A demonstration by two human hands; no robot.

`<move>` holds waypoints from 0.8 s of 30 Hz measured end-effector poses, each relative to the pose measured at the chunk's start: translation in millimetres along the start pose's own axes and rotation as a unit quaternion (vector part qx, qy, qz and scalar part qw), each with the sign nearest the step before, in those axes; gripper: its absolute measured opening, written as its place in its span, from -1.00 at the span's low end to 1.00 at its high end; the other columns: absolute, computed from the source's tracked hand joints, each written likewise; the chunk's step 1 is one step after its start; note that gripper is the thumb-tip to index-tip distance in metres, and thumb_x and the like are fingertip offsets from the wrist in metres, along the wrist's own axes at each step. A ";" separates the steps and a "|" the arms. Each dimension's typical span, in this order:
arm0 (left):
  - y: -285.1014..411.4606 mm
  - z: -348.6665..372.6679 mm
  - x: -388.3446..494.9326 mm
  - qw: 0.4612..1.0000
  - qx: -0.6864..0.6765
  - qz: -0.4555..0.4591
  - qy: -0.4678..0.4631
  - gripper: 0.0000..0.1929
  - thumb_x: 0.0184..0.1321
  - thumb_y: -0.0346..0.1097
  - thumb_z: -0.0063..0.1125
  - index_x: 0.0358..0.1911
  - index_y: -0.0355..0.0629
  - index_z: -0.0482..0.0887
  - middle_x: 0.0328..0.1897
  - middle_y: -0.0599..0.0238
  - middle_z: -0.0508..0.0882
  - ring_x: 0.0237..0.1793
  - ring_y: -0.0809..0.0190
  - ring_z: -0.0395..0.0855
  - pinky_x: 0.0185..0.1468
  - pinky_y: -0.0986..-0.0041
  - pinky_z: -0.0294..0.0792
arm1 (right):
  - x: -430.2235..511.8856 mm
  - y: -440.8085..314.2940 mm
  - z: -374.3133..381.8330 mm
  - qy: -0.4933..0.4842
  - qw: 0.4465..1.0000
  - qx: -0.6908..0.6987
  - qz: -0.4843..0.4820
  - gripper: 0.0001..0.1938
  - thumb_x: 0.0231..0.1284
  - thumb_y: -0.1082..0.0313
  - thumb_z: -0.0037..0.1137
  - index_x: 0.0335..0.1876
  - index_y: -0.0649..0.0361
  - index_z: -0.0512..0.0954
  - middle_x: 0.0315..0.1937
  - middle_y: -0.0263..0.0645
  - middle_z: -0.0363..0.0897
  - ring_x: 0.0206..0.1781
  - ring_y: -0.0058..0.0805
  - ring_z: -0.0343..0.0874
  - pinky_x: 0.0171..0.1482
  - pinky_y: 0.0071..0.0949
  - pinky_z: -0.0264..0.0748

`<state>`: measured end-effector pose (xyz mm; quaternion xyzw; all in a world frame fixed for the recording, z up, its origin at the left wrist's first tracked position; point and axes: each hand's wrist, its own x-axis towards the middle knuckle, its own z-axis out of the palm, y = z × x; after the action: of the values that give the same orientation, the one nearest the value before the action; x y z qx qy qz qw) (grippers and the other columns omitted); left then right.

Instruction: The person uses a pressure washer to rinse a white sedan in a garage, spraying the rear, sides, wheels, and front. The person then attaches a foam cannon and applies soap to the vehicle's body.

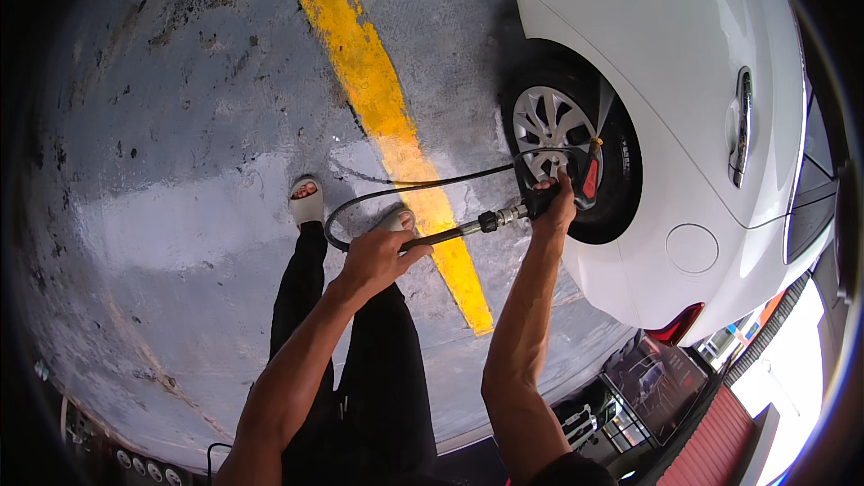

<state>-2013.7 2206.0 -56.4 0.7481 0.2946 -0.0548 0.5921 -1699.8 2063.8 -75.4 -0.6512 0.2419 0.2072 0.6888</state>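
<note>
My right hand (555, 202) is closed around the grip of a black and red pressure-washer spray gun (588, 179), low in front of the rear wheel (550, 118) of a white car. A fan of spray leaves the brass-coloured nozzle (597, 141) towards the tyre (621, 162). My left hand (381, 256) holds the black hose (442, 237) behind the metal coupling (498, 219) at the gun's grip. From my left hand the hose loops away and runs back to the right, passing by the gun.
The white car's body (648, 27) fills the right side, with a door handle (742, 127) and red tail light (677, 324). A yellow painted line (368, 81) crosses the worn grey floor (202, 115), partly wet. My feet, in light sandals (307, 206), stand beside the hose loop.
</note>
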 end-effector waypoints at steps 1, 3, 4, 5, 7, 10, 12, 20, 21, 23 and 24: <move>1.5 3.0 -0.9 1.000 0.006 0.003 -0.008 -0.59 0.25 0.09 0.31 -0.19 -0.16 0.81 -0.56 0.02 0.69 -0.52 -0.06 0.71 -0.41 0.22 0.50 | -5.2 0.5 -16.8 0.020 1.000 0.019 0.006 -0.88 0.36 0.35 0.13 -0.29 0.18 0.48 -0.55 -0.35 0.42 -0.54 -0.47 0.45 -0.40 -0.40 0.52; 6.5 13.1 -0.2 0.999 0.031 0.005 -0.043 -0.57 0.21 0.11 0.34 -0.20 -0.16 0.82 -0.51 0.01 0.72 -0.47 -0.06 0.73 -0.37 0.21 0.52 | -11.9 -0.5 -51.5 0.008 0.999 0.041 -0.011 -0.85 0.35 0.34 0.05 -0.37 0.12 0.43 -0.55 -0.39 0.38 -0.51 -0.50 0.44 -0.35 -0.45 0.51; 10.0 19.8 0.0 0.997 0.045 0.010 -0.056 -0.57 0.21 0.12 0.34 -0.20 -0.16 0.82 -0.49 0.01 0.72 -0.46 -0.05 0.74 -0.36 0.21 0.52 | -13.8 -1.3 -69.6 0.012 0.998 0.054 -0.017 -0.84 0.33 0.33 0.05 -0.38 0.12 0.41 -0.55 -0.38 0.38 -0.51 -0.50 0.44 -0.35 -0.44 0.52; 14.2 27.7 0.0 0.996 0.058 0.010 -0.074 -0.57 0.21 0.12 0.34 -0.20 -0.16 0.82 -0.48 0.02 0.73 -0.44 -0.05 0.74 -0.35 0.21 0.52 | -14.9 -2.1 -88.6 0.016 0.997 0.068 -0.023 -0.84 0.32 0.33 0.05 -0.40 0.12 0.40 -0.56 -0.38 0.38 -0.51 -0.49 0.44 -0.35 -0.44 0.52; 24.2 45.9 2.9 0.994 0.072 0.035 -0.074 -0.57 0.19 0.13 0.35 -0.27 -0.16 0.80 -0.49 0.07 0.72 -0.44 -0.05 0.73 -0.37 0.20 0.52 | -11.7 -2.0 -125.5 0.054 0.994 0.093 -0.030 -0.83 0.30 0.28 0.06 -0.40 0.11 0.42 -0.55 -0.35 0.41 -0.52 -0.48 0.45 -0.37 -0.44 0.53; 40.9 78.3 6.6 0.991 0.082 0.060 -0.083 -0.59 0.19 0.11 0.34 -0.35 -0.15 0.77 -0.57 0.12 0.68 -0.49 -0.05 0.70 -0.41 0.19 0.50 | 2.6 1.0 -179.0 0.084 0.989 0.117 -0.020 -0.84 0.24 0.28 0.05 -0.42 0.10 0.42 -0.57 -0.35 0.42 -0.54 -0.47 0.45 -0.40 -0.46 0.53; 53.9 101.0 8.6 0.989 0.092 0.068 -0.094 -0.60 0.20 0.10 0.34 -0.34 -0.15 0.77 -0.57 0.12 0.68 -0.49 -0.04 0.70 -0.41 0.20 0.50 | 13.3 2.7 -210.4 0.110 0.983 0.147 -0.007 -0.87 0.18 0.30 0.05 -0.43 0.10 0.41 -0.59 -0.36 0.42 -0.56 -0.47 0.46 -0.45 -0.51 0.53; 91.2 191.6 21.6 0.990 0.091 0.028 -0.099 -0.67 0.23 0.00 0.34 -0.33 -0.16 0.76 -0.56 0.11 0.69 -0.52 -0.02 0.71 -0.43 0.22 0.50 | 85.0 -26.8 -261.0 0.009 0.990 0.138 -0.023 -0.91 0.17 0.32 0.03 -0.41 0.06 0.41 -0.60 -0.40 0.40 -0.58 -0.54 0.40 -0.47 -0.55 0.44; 94.7 201.4 25.7 0.991 0.088 0.016 -0.097 -0.68 0.23 -0.01 0.34 -0.33 -0.16 0.76 -0.56 0.11 0.69 -0.52 -0.02 0.71 -0.43 0.22 0.50 | 94.7 -33.8 -259.8 -0.005 0.990 0.137 -0.020 -0.91 0.18 0.32 0.03 -0.41 0.06 0.41 -0.60 -0.40 0.40 -0.57 -0.54 0.40 -0.47 -0.55 0.44; 102.0 220.1 37.4 0.992 0.100 0.016 -0.080 -0.67 0.24 0.01 0.31 -0.36 -0.15 0.74 -0.58 0.14 0.68 -0.54 0.01 0.70 -0.45 0.21 0.50 | 114.0 -48.6 -255.2 -0.016 0.994 0.108 -0.014 -0.90 0.19 0.31 0.04 -0.41 0.07 0.43 -0.60 -0.41 0.40 -0.56 -0.54 0.42 -0.44 -0.51 0.46; 104.8 227.4 41.5 0.991 0.105 0.004 -0.087 -0.66 0.25 0.03 0.29 -0.37 -0.14 0.73 -0.59 0.16 0.68 -0.54 0.03 0.70 -0.45 0.21 0.49 | 122.0 -55.1 -252.5 -0.018 0.995 0.099 -0.006 -0.89 0.20 0.30 0.04 -0.40 0.07 0.43 -0.59 -0.40 0.41 -0.56 -0.53 0.42 -0.44 -0.50 0.47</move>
<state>-1865.9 1999.7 -51.5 0.7998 0.2316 -0.1473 0.5339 -1585.5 1804.7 -113.8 -0.5776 0.2445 0.1897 0.7554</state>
